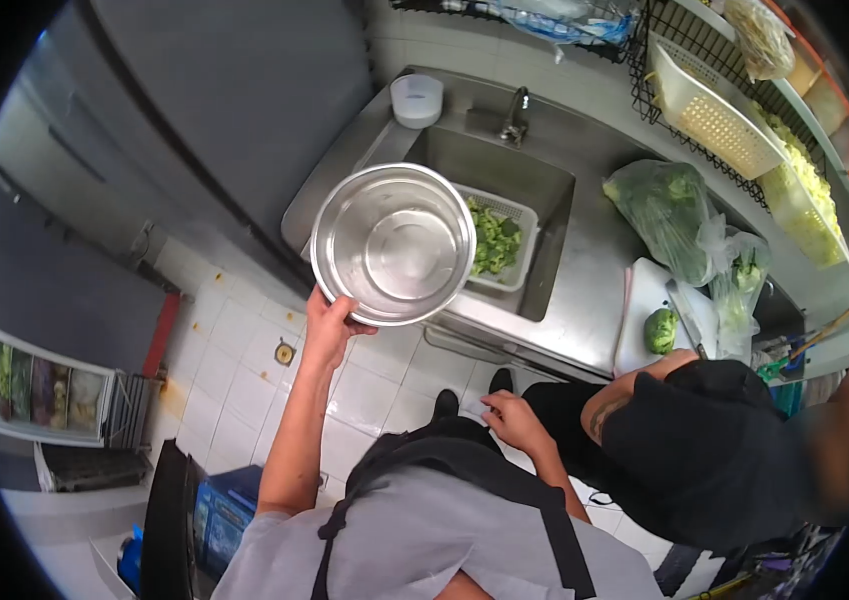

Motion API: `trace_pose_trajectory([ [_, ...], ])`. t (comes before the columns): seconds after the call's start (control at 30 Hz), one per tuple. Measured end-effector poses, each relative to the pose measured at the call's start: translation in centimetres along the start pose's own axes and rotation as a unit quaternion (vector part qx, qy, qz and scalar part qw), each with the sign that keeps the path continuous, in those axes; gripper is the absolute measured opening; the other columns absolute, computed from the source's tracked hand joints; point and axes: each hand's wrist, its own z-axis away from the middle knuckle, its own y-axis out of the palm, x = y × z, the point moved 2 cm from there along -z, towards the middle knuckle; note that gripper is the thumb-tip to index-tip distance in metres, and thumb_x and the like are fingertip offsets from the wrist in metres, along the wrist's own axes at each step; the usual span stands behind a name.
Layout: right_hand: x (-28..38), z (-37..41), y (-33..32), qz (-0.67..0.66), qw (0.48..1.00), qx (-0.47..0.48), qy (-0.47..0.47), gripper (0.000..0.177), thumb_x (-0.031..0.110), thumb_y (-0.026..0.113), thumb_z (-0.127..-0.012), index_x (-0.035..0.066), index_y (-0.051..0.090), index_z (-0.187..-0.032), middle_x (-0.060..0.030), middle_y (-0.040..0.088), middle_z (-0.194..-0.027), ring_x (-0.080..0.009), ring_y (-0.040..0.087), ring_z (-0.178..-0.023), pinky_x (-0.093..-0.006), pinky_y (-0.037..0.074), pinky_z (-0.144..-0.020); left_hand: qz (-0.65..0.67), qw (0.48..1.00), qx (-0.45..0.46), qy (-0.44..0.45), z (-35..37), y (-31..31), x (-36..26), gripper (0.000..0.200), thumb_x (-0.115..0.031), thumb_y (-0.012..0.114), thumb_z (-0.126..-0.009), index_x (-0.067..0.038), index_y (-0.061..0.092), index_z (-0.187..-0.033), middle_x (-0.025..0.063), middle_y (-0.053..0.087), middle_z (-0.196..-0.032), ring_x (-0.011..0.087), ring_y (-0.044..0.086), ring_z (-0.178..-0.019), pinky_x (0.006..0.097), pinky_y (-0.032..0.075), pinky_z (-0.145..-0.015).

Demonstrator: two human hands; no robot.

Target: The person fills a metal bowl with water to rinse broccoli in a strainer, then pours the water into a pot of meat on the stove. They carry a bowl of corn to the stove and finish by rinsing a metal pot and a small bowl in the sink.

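Note:
My left hand [331, 328] grips the near rim of a round stainless steel mixing bowl [345, 270], thumb inside the rim. Tilted toward me, the shiny bowl shows its inside, with no food visible in it. It hangs in front of the sink's left part and hides some of the basin. In the sink [548, 250] stands a white perforated basket [528, 255] with cut green broccoli [495, 243]. Low in front of my apron is my right hand [517, 420], fingers loosely bent and apart, with no held thing visible.
A co-worker [705, 440] stands at my right by a white cutting board [645, 290] with a broccoli head [661, 331] and a knife [686, 312]. Bagged vegetables [670, 215] lie behind. A white tub [417, 101] and faucet [515, 115] stand at the back.

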Motion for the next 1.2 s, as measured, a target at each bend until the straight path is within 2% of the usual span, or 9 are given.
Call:
trace_pose_trajectory([
  [0.27, -1.6, -8.4, -3.0, -0.043, 0.979, -0.182, 0.081, 0.035, 0.006, 0.066, -0.087, -0.004, 0.062, -0.120, -0.0174, 0.067, -0.108, -0.0249, 0.067, -0.083, -0.0340, 0.054, -0.076, 0.003, 0.995, 0.036, -0.094, -14.1, 2.3, 3.1, 0.051, -0.006, 0.054, -0.084, 0.007, 0.037, -0.131, 0.0203, 0.066, -0.092, 0.0269, 0.070, -0.062, 0.0344, 0.062, -0.050],
  [0.33, -2.0, -10.9, -3.9, -0.072, 0.965, -0.222, 0.119, 0.037, 0.003, 0.066, -0.087, -0.002, 0.061, -0.123, -0.0118, 0.068, -0.106, -0.0143, 0.062, -0.077, -0.0280, 0.051, -0.072, -0.015, 0.991, 0.034, -0.132, -18.3, 2.9, 4.3, 0.051, -0.007, 0.056, -0.083, 0.008, 0.037, -0.128, 0.0235, 0.065, -0.092, 0.0291, 0.070, -0.061, 0.0364, 0.062, -0.051],
  [0.4, -3.6, -14.0, -4.7, -0.068, 0.955, -0.255, 0.131, 0.037, 0.006, 0.066, -0.087, -0.006, 0.061, -0.122, -0.0187, 0.066, -0.108, -0.0235, 0.067, -0.083, -0.0332, 0.054, -0.073, -0.039, 0.983, 0.040, -0.176, -22.2, 3.2, 6.3, 0.050, -0.007, 0.057, -0.082, 0.008, 0.038, -0.126, 0.0248, 0.064, -0.094, 0.0323, 0.070, -0.065, 0.0391, 0.063, -0.053],
  [0.53, -1.7, -22.3, -9.7, -0.097, 0.933, -0.337, 0.084, 0.035, 0.004, 0.064, -0.087, -0.005, 0.061, -0.120, -0.0170, 0.068, -0.105, -0.0209, 0.065, -0.081, -0.0321, 0.053, -0.073, -0.047, 0.972, 0.081, -0.215, -28.7, 3.5, 10.1, 0.051, -0.008, 0.057, -0.086, 0.007, 0.032, -0.126, 0.0251, 0.065, -0.089, 0.0297, 0.069, -0.058, 0.0366, 0.061, -0.049],
  [0.73, -5.6, -39.1, -19.5, 0.067, 0.942, -0.318, 0.083, 0.037, 0.015, 0.062, -0.088, -0.007, 0.063, -0.118, -0.0215, 0.068, -0.086, -0.0327, 0.068, -0.078, -0.0368, 0.053, -0.074, -0.070, 0.951, 0.091, -0.288, -33.1, 3.7, 12.2, 0.052, -0.004, 0.059, -0.085, 0.006, 0.032, -0.128, 0.0249, 0.061, -0.098, 0.0328, 0.070, -0.059, 0.0383, 0.061, -0.047],
  [0.8, -9.3, -44.7, -22.3, 0.113, 0.935, -0.322, 0.101, 0.045, 0.017, 0.062, -0.087, -0.006, 0.058, -0.125, -0.0264, 0.068, -0.097, -0.0376, 0.069, -0.088, -0.0436, 0.053, -0.080, -0.076, 0.944, 0.106, -0.304, -34.4, 3.8, 12.9, 0.052, -0.004, 0.058, -0.085, 0.005, 0.032, -0.129, 0.0249, 0.062, -0.099, 0.0327, 0.070, -0.059, 0.0384, 0.061, -0.048],
  [0.87, -10.8, -49.7, -25.0, 0.164, 0.916, -0.316, 0.183, 0.056, 0.016, 0.061, -0.089, -0.006, 0.046, -0.138, -0.0274, 0.055, -0.135, -0.0379, 0.057, -0.123, -0.0411, 0.044, -0.105, -0.074, 0.937, 0.128, -0.317, -35.5, 3.8, 14.3, 0.052, -0.004, 0.058, -0.085, 0.005, 0.032, -0.130, 0.0250, 0.062, -0.099, 0.0324, 0.070, -0.059, 0.0384, 0.062, -0.048],
  [1.03, -13.8, -56.8, -27.9, 0.301, 0.897, -0.306, 0.106, 0.060, 0.014, 0.060, -0.086, -0.001, 0.044, -0.141, -0.0264, 0.052, -0.137, -0.0399, 0.052, -0.126, -0.0436, 0.042, -0.107, -0.086, 0.945, 0.111, -0.294, -36.8, 5.8, 14.3, 0.048, -0.004, 0.059, -0.083, 0.005, 0.035, -0.124, 0.0231, 0.062, -0.092, 0.0310, 0.070, -0.059, 0.0384, 0.062, -0.049],
  [1.2, -13.4, -53.7, -23.7, 0.452, 0.875, -0.043, 0.166, 0.047, 0.007, 0.062, -0.083, 0.005, 0.059, -0.129, -0.0232, 0.059, -0.129, -0.0391, 0.057, -0.118, -0.0512, 0.046, -0.100, -0.112, 0.943, 0.095, -0.300, -38.1, 7.3, 15.6, 0.048, -0.006, 0.058, -0.087, 0.005, 0.033, -0.127, 0.0238, 0.062, -0.092, 0.0304, 0.070, -0.058, 0.0377, 0.062, -0.048],
])
